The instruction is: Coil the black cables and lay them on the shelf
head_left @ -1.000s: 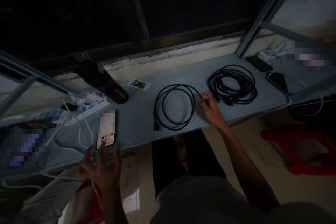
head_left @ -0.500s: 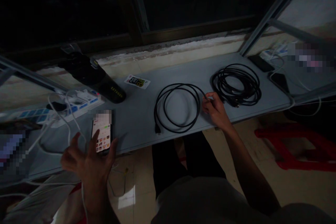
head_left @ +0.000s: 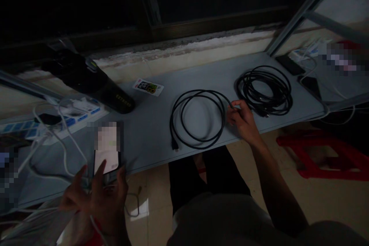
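Note:
My left hand [head_left: 99, 192] is at the near edge of the table, fingers spread, the index finger over the lit screen of a smartphone [head_left: 107, 157]. The phone lies face up, its upper part blurred out. My right hand [head_left: 242, 121] pinches one end of a black cable [head_left: 198, 148] between thumb and fingers. That cable rests in loose loops on the table, and its other end, a black plug [head_left: 174, 144], lies at the front left of the loops. Beyond my right hand is a bundle of coiled black cables [head_left: 285, 96].
A black bottle [head_left: 95, 84] stands at the back left beside a white power strip [head_left: 86, 115] with white cords. A small printed packet [head_left: 148, 87] lies on the grey table [head_left: 152, 130]. Dark phones [head_left: 309, 85] lie far right. A red stool [head_left: 325, 157] stands on the floor.
The phone's screen has changed from rows of small pictures to a mostly plain light page. My left hand has drawn slightly nearer to me. My right hand keeps its pinch on the cable.

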`<state>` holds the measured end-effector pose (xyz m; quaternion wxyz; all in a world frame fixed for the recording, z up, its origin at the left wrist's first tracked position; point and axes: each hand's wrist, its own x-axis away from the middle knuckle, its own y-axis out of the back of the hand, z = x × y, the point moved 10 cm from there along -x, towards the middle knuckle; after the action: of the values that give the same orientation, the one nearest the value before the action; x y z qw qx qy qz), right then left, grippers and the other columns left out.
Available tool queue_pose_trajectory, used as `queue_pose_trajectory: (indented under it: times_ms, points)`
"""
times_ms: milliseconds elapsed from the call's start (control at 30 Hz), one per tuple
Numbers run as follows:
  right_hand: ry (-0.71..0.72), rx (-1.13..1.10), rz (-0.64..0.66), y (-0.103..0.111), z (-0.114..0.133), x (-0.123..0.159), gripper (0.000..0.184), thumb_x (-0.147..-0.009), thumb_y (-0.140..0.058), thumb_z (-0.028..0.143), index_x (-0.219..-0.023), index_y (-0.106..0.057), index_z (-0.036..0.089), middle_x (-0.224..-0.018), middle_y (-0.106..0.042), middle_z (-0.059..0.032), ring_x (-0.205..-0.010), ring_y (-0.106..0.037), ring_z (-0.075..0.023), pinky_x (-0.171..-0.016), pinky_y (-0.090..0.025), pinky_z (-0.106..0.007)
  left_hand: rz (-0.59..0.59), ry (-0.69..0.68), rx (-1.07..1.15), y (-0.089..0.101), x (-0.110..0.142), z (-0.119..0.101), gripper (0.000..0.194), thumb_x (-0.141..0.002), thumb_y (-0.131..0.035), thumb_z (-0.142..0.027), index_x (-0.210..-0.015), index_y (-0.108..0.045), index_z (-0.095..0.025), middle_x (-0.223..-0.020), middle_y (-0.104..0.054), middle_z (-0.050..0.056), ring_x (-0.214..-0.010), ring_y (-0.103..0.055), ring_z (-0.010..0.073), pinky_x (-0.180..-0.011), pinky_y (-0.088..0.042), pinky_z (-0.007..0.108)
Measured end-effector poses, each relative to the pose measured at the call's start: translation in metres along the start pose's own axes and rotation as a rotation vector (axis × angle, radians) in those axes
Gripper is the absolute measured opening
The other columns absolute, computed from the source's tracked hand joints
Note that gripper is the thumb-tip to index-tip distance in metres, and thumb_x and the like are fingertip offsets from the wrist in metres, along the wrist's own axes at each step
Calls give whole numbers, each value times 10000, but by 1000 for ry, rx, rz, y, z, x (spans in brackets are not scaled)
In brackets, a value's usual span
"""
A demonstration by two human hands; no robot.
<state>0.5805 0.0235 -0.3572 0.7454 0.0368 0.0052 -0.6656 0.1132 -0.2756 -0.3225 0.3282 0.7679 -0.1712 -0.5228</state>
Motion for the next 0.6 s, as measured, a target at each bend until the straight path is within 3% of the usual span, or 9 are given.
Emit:
queue_pose_trajectory:
  times_ms: [367,600]
  points:
    - [13,32,-10,2,1,0,361,-1020,-763,486,-1152,-470,319,-794,-467,61,-612,-445,-164,-575,-350,-323,-39,-7,-35,0,24,19,387,-981,-927,-568,-1255,-900,-297,-1632,-740,201,-1494,-676,522,-1253,-438,883]
    - [-7,36,-18,0,9,-3,623,-1062,-714,901,-1140,-647,286,-741,-397,42,-595,-379,-156,-533,-356,-336,-38,54,1,-4,26,28,413,-960,-921,-597,-1259,-910,-313,-1616,-756,177,-1489,-674,522,-1248,-430,916]
